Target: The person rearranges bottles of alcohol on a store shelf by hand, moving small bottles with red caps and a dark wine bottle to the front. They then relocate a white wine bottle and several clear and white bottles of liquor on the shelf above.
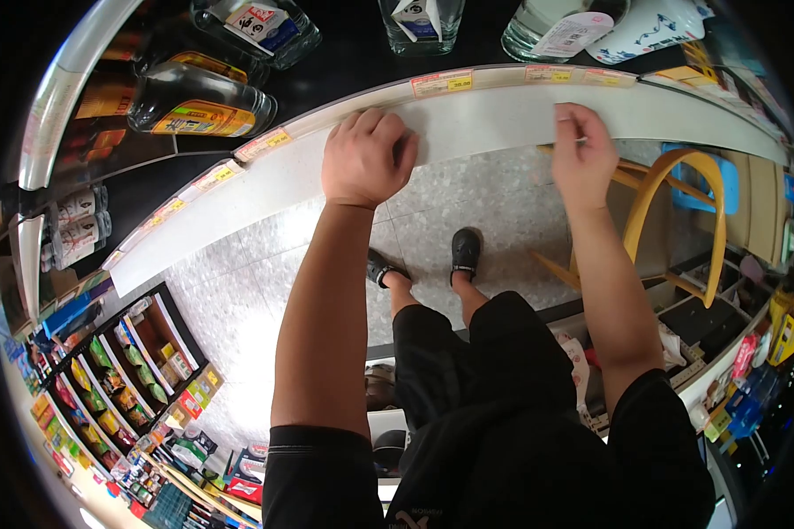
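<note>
My left hand (366,160) is curled into a loose fist against the white front panel (476,122) of a shelf; its fingertips and anything under them are hidden. To the right, my right hand (584,157) has its fingers bent into a pinch at the panel's lower edge. A tiny pale spot shows between those fingers, too small to name. Above the hands, a price tag strip (503,78) runs along the shelf edge, with a yellow-and-white price tag (442,83) between them.
On the dark shelf are a bottle with an orange label (205,115), several clear glass bottles and a white-and-blue bottle (648,31). A wooden chair (719,203) and a blue stool (713,181) stand right. A rack of snack packets (119,379) is lower left.
</note>
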`<state>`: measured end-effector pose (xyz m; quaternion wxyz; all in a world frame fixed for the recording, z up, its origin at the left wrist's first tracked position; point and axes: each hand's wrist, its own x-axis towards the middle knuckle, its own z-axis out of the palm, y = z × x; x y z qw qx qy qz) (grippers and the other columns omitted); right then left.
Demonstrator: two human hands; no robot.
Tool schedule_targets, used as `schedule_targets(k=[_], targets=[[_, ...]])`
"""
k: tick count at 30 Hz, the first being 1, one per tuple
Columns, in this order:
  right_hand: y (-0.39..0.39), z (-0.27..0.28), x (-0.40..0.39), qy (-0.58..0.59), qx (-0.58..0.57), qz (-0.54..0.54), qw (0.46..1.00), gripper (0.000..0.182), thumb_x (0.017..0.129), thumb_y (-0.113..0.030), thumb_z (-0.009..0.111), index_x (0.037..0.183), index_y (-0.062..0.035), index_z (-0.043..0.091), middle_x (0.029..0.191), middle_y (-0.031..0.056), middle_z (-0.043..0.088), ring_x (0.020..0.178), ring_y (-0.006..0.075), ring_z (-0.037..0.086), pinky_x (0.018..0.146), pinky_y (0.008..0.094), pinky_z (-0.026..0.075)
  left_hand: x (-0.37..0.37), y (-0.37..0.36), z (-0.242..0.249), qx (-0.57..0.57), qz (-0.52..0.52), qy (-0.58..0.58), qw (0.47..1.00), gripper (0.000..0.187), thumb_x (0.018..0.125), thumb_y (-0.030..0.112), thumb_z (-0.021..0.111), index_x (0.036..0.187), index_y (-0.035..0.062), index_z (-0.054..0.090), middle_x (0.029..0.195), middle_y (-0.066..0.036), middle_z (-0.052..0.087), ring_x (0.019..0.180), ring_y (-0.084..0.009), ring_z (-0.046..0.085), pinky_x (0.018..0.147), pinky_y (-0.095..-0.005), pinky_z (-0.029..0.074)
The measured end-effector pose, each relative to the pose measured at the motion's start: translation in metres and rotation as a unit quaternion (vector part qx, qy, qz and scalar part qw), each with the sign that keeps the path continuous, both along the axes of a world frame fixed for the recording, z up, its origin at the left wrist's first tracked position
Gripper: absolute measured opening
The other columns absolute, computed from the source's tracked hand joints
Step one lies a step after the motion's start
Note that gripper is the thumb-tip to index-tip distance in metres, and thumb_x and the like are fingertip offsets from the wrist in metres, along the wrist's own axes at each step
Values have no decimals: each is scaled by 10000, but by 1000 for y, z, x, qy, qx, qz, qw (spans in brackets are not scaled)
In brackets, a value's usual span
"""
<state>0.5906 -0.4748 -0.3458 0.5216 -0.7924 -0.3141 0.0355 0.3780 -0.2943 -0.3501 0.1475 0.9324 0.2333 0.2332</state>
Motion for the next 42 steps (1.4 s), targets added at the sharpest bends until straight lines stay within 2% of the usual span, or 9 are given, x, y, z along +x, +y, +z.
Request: schedule_targets(k=[4,6,12,18,21,26,29,36,42], targets=[[-13,-16,58,143,116,-136,973,245,968,-246,596,1044,-30,684,972,61,681,867,157,606,814,313,505,0,0,-1,6,3,-11,1000,155,792,198,712,749,115,588,769,-58,609,768,-308,612,681,-417,499],[-14,-5,68,320,178,-366,856,373,991,-335,520,1115,-10,653,1101,106,667,967,209,613,877,337,492,-1,0,-1,1,5,-1,1000,152,792,196,710,748,110,592,772,-65,609,775,-312,612,687,-420,497],[9,-24,63,452,57,-415,788,527,965,-406,483,1229,47,537,1216,207,642,1087,383,638,928,471,511,-4,3,3,-39,-1,6,999,162,778,206,716,751,101,595,777,-76,605,779,-320,608,696,-423,493],[65,2,43,360,-91,-550,748,521,935,-375,454,1153,96,490,1115,307,645,1041,441,647,911,527,516,-6,1,8,-51,0,10,999,220,745,231,765,763,86,601,761,-82,599,733,-305,605,679,-388,496],[66,2,44,336,-139,-557,747,494,934,-368,438,1130,83,484,1090,307,649,1028,443,649,898,530,521,-8,0,8,-213,75,-139,964,240,768,169,808,849,52,616,753,-73,582,659,-180,555,629,-291,466],[65,-8,45,297,-174,-572,744,507,928,-372,439,1117,95,494,1066,309,652,1001,444,655,886,533,522,48,25,67,-160,81,-227,957,783,734,100,835,1366,-25,389,1157,-133,556,971,-200,564,868,-330,477],[66,-11,49,286,-174,-577,745,515,921,-379,447,1104,99,505,1043,303,659,992,442,657,882,529,524,78,55,78,-297,-13,-189,936,1037,701,98,852,1474,-34,173,1345,-191,496,1228,-286,535,1030,-396,449],[62,-22,54,282,-165,-591,738,510,910,-388,469,1073,90,542,1005,279,676,961,431,670,869,521,532,94,67,91,-254,68,-97,960,985,612,331,933,1305,-64,354,1142,-212,666,1052,-285,670,910,-354,531],[61,-16,50,300,-140,-582,742,510,903,-379,485,1083,93,554,1027,275,680,971,426,672,877,514,535,119,84,90,-276,80,-139,948,760,695,157,850,1291,-55,429,1137,-259,648,1022,-348,663,860,-377,525]])
